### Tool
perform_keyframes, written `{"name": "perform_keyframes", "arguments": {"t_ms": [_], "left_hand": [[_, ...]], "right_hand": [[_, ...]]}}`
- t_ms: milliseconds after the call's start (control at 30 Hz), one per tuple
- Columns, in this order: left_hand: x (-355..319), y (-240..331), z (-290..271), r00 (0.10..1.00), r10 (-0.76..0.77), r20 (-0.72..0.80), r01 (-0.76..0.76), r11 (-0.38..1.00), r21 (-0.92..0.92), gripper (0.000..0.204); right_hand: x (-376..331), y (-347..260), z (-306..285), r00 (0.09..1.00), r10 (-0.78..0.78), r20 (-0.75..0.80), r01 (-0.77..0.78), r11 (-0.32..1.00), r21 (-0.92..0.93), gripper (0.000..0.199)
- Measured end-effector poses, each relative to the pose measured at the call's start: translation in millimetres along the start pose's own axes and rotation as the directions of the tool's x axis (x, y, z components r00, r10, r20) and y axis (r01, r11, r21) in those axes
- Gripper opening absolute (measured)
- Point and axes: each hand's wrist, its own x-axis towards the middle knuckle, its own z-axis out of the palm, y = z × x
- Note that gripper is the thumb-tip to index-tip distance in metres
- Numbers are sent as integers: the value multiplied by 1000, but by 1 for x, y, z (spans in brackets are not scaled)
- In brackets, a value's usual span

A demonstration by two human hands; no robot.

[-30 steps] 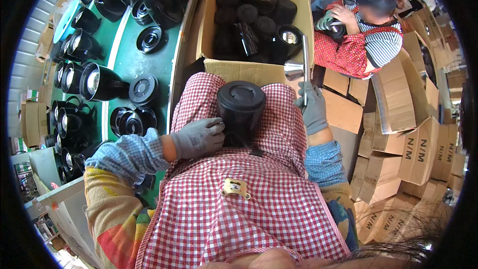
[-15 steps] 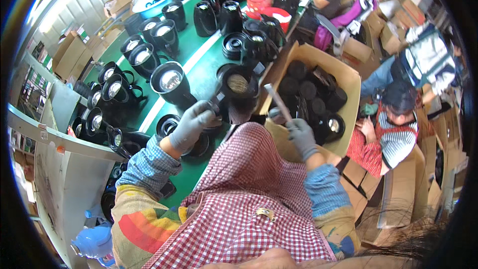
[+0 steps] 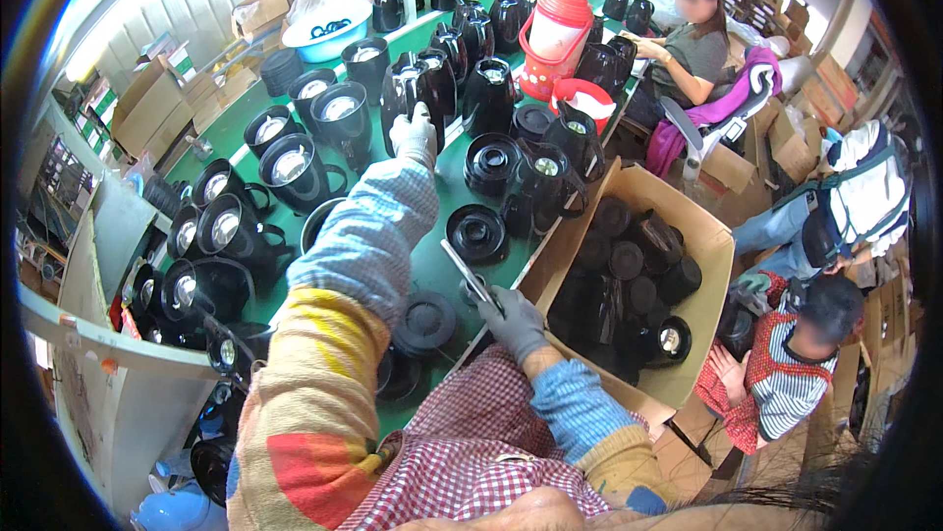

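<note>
My left hand (image 3: 415,136), in a grey glove, stretches far across the green table. Its fingers are closed at the near side of a shiny black jug (image 3: 404,85), apparently on its handle. In my gloved right hand (image 3: 513,323) is a slim grey metal bar (image 3: 466,271), slanting up and left over the table's near edge. Just beyond the bar's tip lies a round black lid (image 3: 477,233). Another dark lid (image 3: 424,323) lies beside my left forearm. Black jugs with silvery insides, such as one open-topped jug (image 3: 292,166), stand left of my arm.
A cardboard box (image 3: 715,271) of black parts stands right of the table. Farther back are a red and white bucket (image 3: 557,35), a red tub (image 3: 586,99) and a light-blue basin (image 3: 329,38). One person sits at the far right side; others are beyond the box.
My left hand has moved from close to my body forward to a far jug. The open black jug before my lap is gone from there. My right hand, still holding the bar, appears farther left.
</note>
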Motion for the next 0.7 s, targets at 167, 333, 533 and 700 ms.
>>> {"name": "perform_keyframes", "arguments": {"t_ms": [167, 333, 533, 700], "left_hand": [[-21, -9, 56, 987, 26, -161, 30, 942, 334, 66], [-1, -37, 78, 989, -20, -144, 57, 965, 257, 66], [23, -44, 84, 985, 33, -172, 28, 939, 344, 59], [44, -48, 91, 981, 81, -178, -17, 942, 336, 57]], "right_hand": [[-51, 84, -44, 967, -39, -253, 82, 983, 161, 32], [-102, 130, -62, 970, 51, -236, -25, 993, 114, 24], [-67, 111, -55, 959, -75, -274, 114, 985, 132, 23], [-2, 92, -34, 885, -300, -356, 324, 946, 8, 28]]}}
